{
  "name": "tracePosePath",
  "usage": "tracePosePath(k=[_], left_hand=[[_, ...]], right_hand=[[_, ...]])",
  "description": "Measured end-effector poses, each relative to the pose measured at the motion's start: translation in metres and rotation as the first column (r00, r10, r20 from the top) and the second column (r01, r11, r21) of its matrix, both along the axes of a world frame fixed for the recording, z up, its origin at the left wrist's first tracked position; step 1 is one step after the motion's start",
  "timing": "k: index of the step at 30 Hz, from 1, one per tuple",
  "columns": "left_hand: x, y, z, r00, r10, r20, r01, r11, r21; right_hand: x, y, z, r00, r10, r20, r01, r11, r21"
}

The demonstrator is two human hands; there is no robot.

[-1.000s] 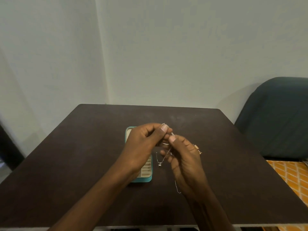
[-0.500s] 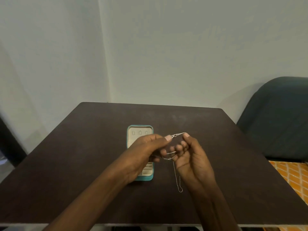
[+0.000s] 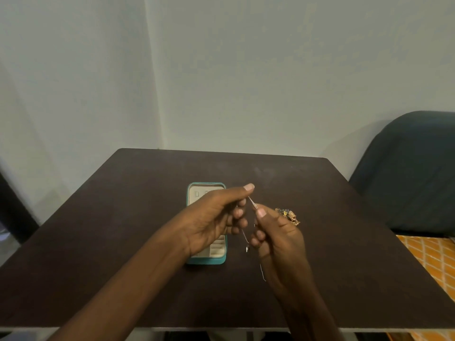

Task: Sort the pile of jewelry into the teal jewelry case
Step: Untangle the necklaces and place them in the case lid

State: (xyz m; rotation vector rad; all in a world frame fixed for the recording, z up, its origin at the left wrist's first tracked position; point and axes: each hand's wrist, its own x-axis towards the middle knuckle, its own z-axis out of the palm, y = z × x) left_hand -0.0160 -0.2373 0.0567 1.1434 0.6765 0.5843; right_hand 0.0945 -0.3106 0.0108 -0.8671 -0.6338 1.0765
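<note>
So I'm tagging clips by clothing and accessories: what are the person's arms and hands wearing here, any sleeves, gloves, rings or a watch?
Nothing is worn that the head view shows. Both forearms are bare to the bottom edge of the frame, with no sleeves or cuffs. The left hand and right hand have no gloves, and no watch or bracelet shows at either wrist. No ring is visible on any finger in view. The fingernails look short and pale, apparently unpainted.

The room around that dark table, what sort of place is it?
Probably a home, a plain living or bedroom corner: a small dark table against bare walls, a padded chair, and patterned orange fabric beside it.
</note>
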Motion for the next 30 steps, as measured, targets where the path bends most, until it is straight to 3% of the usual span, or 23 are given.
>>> tracePosePath(k=[7, 13, 17, 20, 23, 26, 28, 30], left_hand=[[-0.002, 0.004, 0.005, 0.996, 0.008, 0.089, -0.012, 0.999, 0.044], [-0.004, 0.006, 0.003, 0.993, 0.005, 0.116, -0.003, 1.0, -0.013], [-0.001, 0.005, 0.001, 0.992, 0.058, 0.112, -0.052, 0.997, -0.052], [-0.002, 0.004, 0.001, 0.984, 0.081, 0.159, -0.049, 0.979, -0.199], [-0.003, 0.003, -0.002, 0.972, 0.087, 0.216, -0.029, 0.965, -0.261], [0.0, -0.002, -0.007, 0.976, 0.12, 0.179, -0.088, 0.98, -0.177], [0.002, -0.007, -0.009, 0.982, 0.136, 0.129, -0.131, 0.99, -0.048], [0.003, -0.011, -0.012, 0.987, 0.158, 0.036, -0.162, 0.967, 0.196]], right_hand=[[-0.005, -0.008, -0.012, 0.988, -0.044, 0.151, 0.048, 0.999, -0.024], [-0.008, -0.003, -0.013, 0.993, -0.005, -0.115, 0.009, 1.0, 0.03], [-0.01, -0.003, -0.012, 0.985, 0.017, -0.174, -0.007, 0.998, 0.057], [-0.005, -0.003, -0.015, 0.994, -0.066, -0.087, 0.073, 0.994, 0.082], [-0.001, -0.002, -0.018, 0.968, -0.21, 0.139, 0.194, 0.973, 0.125], [0.002, -0.002, -0.02, 0.791, -0.366, 0.491, 0.288, 0.93, 0.229], [0.004, -0.004, -0.022, 0.536, -0.448, 0.716, 0.29, 0.894, 0.341], [0.005, -0.004, -0.021, 0.286, -0.491, 0.823, 0.248, 0.868, 0.431]])
